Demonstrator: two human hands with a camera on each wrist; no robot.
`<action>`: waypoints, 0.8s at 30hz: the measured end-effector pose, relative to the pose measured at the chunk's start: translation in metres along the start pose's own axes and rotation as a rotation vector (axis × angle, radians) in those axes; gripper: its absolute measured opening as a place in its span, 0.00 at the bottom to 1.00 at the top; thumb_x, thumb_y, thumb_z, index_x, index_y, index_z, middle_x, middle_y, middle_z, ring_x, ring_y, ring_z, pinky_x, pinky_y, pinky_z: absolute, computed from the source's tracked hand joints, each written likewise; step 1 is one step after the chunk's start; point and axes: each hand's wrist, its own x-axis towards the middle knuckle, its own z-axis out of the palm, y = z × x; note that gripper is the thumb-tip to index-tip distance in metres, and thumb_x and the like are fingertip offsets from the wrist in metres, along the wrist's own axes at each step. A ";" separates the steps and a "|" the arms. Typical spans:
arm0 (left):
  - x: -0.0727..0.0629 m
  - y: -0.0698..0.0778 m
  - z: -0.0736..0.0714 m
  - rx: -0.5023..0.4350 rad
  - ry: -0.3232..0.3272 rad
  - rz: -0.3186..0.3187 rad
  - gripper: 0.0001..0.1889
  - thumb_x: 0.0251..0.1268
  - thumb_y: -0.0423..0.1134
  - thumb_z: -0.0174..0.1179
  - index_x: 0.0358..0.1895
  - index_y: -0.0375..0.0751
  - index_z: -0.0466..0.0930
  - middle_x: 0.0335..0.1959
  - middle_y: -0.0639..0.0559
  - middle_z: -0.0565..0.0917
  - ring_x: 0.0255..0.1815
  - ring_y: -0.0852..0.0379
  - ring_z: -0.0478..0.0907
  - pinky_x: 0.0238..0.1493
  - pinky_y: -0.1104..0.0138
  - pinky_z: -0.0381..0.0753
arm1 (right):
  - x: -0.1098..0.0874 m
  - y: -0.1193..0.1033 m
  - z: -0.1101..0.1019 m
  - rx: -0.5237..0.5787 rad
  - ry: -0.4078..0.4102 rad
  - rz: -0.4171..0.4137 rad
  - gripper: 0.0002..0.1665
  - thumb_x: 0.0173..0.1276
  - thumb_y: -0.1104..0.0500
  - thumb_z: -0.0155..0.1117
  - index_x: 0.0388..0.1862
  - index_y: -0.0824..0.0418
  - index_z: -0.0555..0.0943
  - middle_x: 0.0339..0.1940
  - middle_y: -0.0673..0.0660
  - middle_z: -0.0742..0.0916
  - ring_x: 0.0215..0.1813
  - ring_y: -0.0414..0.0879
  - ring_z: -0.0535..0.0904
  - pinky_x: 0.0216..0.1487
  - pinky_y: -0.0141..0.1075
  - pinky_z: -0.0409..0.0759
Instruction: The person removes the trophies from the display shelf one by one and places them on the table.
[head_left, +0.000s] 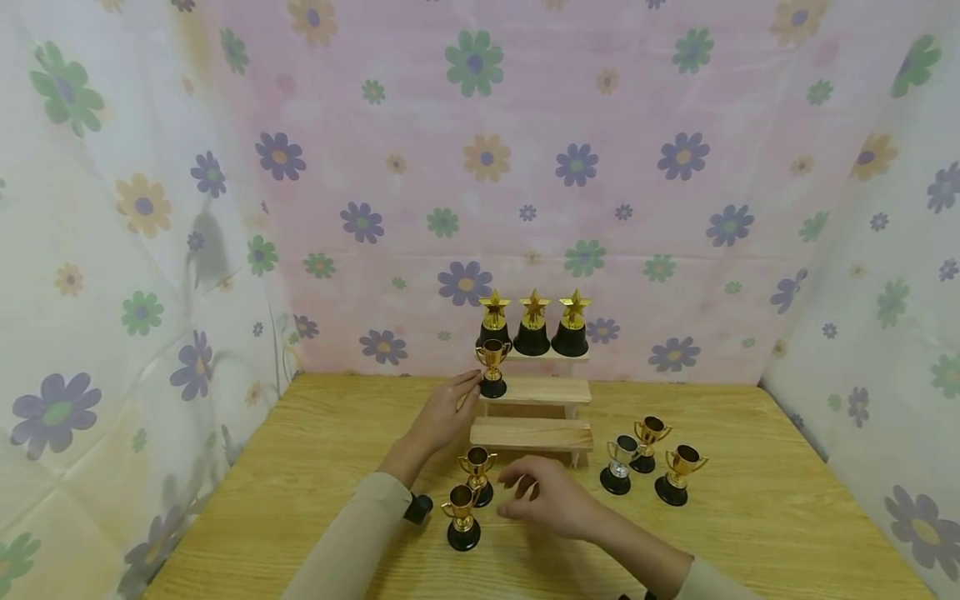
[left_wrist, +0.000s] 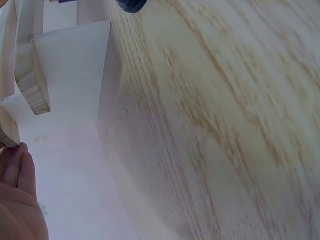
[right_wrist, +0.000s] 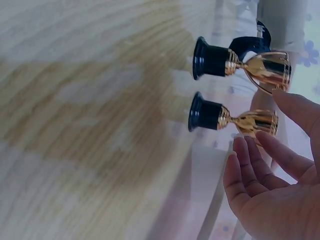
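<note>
A gold trophy cup (head_left: pixel 492 357) with a black base stands at the left end of the middle step (head_left: pixel 551 390) of a small wooden stepped stand. My left hand (head_left: pixel 444 412) is beside it, fingers fairly straight; in the left wrist view the fingertips (left_wrist: pixel 22 150) meet the end of a step (left_wrist: pixel 7 125). My right hand (head_left: pixel 555 500) hovers over the table with thumb and fingers apart, holding nothing. Just left of it are two more gold cups, a rear one (head_left: pixel 477 468) and a front one (head_left: pixel 462 510), both upright; the right wrist view shows them near the fingertips.
Three gold star trophies (head_left: pixel 534 321) with black bases line the top step. The lowest step (head_left: pixel 528 433) is bare wood. Right of the stand, a silver cup (head_left: pixel 619 461) and two gold cups (head_left: pixel 681 471) stand on the wooden table (head_left: pixel 315 467). Flowered cloth (head_left: pixel 420 167) surrounds the table's back and sides.
</note>
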 end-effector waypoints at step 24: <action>0.000 0.002 0.000 -0.001 0.011 0.030 0.22 0.83 0.39 0.49 0.70 0.28 0.73 0.71 0.35 0.74 0.72 0.39 0.71 0.72 0.49 0.71 | 0.003 -0.004 -0.037 -0.050 0.085 0.045 0.20 0.69 0.54 0.73 0.53 0.64 0.84 0.48 0.59 0.86 0.45 0.46 0.82 0.46 0.36 0.83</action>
